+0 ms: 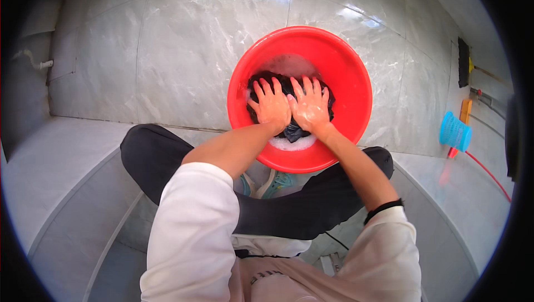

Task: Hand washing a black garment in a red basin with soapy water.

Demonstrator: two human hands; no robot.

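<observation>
A round red basin [350, 74] stands on the tiled floor in front of my knees. Inside it lies a dark wet cloth [293, 130] in soapy, foamy water. My left hand [271, 103] presses flat on the cloth with fingers spread. My right hand [310, 103] presses beside it, fingers spread too, the two hands touching at the thumbs. Both palms cover most of the cloth.
Grey marble-look tiles cover the floor and wall [183, 57]. A blue plastic basket-like thing [454, 132] lies at the right with a red hose [489, 174] running past it. A white pipe [39, 63] sits at the far left. My dark trouser legs [150, 152] flank the basin.
</observation>
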